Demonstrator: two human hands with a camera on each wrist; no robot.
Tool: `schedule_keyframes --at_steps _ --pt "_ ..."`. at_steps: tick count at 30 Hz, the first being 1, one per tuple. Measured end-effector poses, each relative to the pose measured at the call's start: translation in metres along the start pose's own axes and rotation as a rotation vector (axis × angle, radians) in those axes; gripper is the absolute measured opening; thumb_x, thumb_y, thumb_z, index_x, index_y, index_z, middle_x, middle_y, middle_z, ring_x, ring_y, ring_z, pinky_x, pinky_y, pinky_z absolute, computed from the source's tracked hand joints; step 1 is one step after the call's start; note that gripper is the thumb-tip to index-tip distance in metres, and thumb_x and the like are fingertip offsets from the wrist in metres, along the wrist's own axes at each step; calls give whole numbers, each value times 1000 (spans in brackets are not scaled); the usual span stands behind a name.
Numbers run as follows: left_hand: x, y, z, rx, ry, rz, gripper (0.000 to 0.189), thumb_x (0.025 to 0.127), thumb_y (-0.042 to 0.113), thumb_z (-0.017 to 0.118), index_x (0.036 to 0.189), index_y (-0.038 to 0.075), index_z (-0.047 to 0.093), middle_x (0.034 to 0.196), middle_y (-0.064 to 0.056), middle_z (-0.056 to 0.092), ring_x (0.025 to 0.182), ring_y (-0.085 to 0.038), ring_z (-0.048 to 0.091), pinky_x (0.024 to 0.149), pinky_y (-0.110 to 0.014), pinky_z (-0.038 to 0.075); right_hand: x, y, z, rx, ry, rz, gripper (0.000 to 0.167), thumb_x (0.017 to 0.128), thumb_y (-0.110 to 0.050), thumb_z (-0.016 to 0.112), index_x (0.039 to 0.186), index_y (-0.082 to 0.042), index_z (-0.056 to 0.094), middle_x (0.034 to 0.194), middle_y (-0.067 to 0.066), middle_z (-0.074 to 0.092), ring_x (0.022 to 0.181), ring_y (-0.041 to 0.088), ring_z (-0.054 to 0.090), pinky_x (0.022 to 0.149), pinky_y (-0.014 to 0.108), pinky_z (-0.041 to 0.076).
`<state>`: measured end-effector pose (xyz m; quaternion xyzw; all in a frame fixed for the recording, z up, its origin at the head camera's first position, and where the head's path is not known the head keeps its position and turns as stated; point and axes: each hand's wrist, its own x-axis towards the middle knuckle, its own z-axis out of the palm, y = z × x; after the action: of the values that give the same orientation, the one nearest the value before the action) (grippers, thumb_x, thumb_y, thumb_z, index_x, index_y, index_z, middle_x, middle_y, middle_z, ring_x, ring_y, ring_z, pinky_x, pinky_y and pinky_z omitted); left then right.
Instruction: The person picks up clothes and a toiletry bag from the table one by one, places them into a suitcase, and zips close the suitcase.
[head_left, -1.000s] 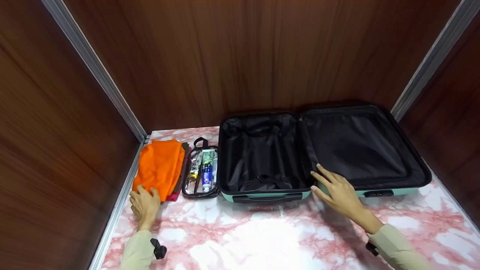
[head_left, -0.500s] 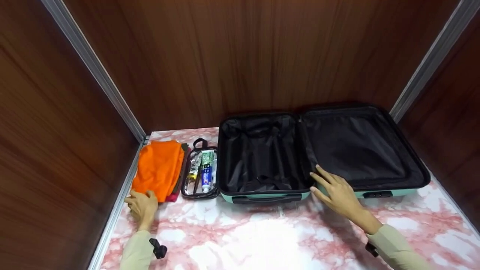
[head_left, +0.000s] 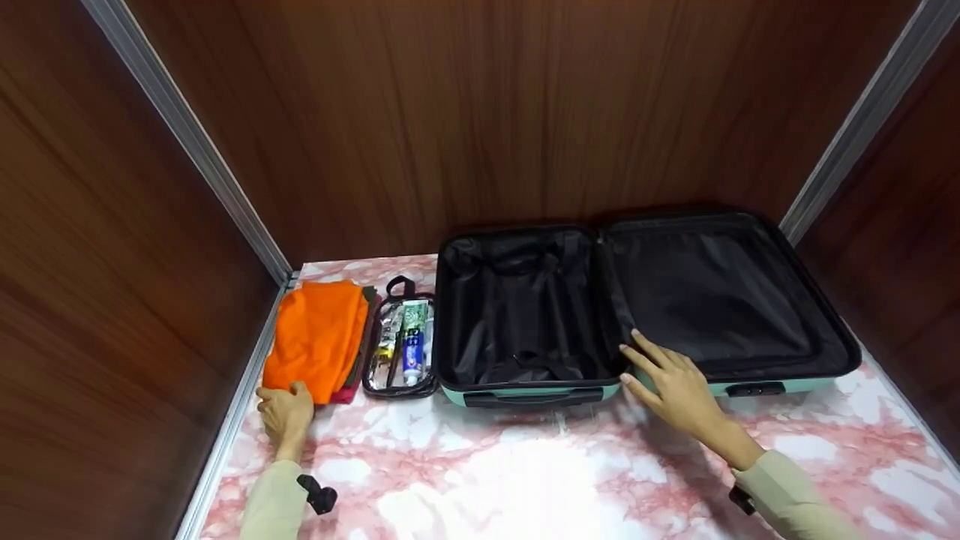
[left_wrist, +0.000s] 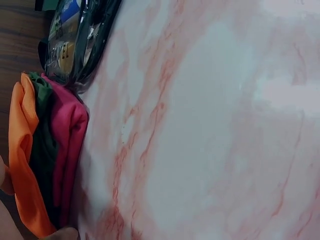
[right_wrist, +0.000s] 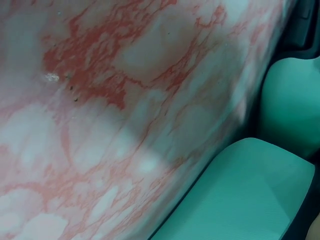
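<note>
Head view first: where is the left hand (head_left: 285, 416)?

At the near left corner of the orange cloth (head_left: 319, 341), which lies on the left of the table (head_left: 510, 472). Its fingers are bent, with the thumb at the cloth's near edge.

Is it pinching the cloth?

That cannot be told. The left wrist view shows skin against the orange side and again at the stack's (left_wrist: 22, 150) end, but most of the hand is out of that view.

What makes up the stack?

Orange on top, then a green cloth (left_wrist: 44, 150), then a pink cloth (left_wrist: 70, 117) against the table.

And the right hand (head_left: 679, 390)?

Spread, its fingertips at the near edge of the case (head_left: 525, 322), where the two halves meet. The right wrist view shows both mint shells, with a sliver of skin in the lower right corner.

How does the case lie?

Open, black lining up, near the back wall (head_left: 495, 112). A handle (head_left: 536, 400) is on the left half's near side, a lock (head_left: 756, 388) on the right half's.

Between stack and case?

A clear pouch (head_left: 397, 392) with black trim, just beside the case. A tube (head_left: 414, 341), green and blue, shows inside; its other contents are too small to name.
</note>
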<state>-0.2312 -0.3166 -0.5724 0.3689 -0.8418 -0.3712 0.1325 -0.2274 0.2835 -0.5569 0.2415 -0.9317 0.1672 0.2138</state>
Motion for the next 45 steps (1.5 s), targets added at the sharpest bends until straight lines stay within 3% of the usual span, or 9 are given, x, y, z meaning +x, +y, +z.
schedule_keyframes --at_steps 8,16,25,32,36,39,45 --pt "2 2 -4 -19 -64 -54 69 98 32 34 136 -23 20 125 -46 35 108 -60 45 95 -64 36 0 0 0 -5 -6 13 55 94 -37 67 142 -15 56 153 11 42 123 43 51 97 60 39" --pt "-1 1 -4 -11 -108 -96 72 99 35 29 131 -29 30 127 -47 34 113 -61 42 98 -62 34 0 -1 0 -1 -10 18 54 94 -38 66 142 -15 55 153 11 42 123 42 51 97 59 39" --pt "-3 1 -6 -37 -167 -95 76 101 43 20 125 -24 46 127 -46 41 118 -61 38 101 -61 30 -1 -2 0 -20 -17 25 53 96 -39 63 142 -16 56 152 11 42 122 41 52 97 59 39" --pt "0 3 -6 -133 -210 -101 79 101 45 26 135 -26 32 135 -45 38 126 -59 35 108 -57 26 0 -1 0 -35 -12 22 52 95 -39 65 142 -17 57 152 10 43 122 40 53 95 58 40" --pt "3 4 -5 -197 -184 -88 74 101 39 34 137 -25 27 136 -45 36 128 -58 34 109 -56 25 0 -1 0 -36 -11 22 52 95 -39 65 141 -17 57 152 9 43 122 40 53 94 58 41" --pt "4 4 -5 -237 -158 -71 68 100 34 37 136 -23 31 136 -44 37 128 -57 34 109 -55 26 0 -1 0 -36 -12 22 52 95 -39 65 142 -17 57 152 9 42 121 40 53 95 58 40" --pt "6 8 -9 -371 -141 -78 60 101 31 40 143 -11 29 147 -35 33 136 -49 31 113 -51 22 0 -1 0 -38 -6 17 53 94 -39 65 142 -17 57 152 9 43 120 40 53 95 57 40"
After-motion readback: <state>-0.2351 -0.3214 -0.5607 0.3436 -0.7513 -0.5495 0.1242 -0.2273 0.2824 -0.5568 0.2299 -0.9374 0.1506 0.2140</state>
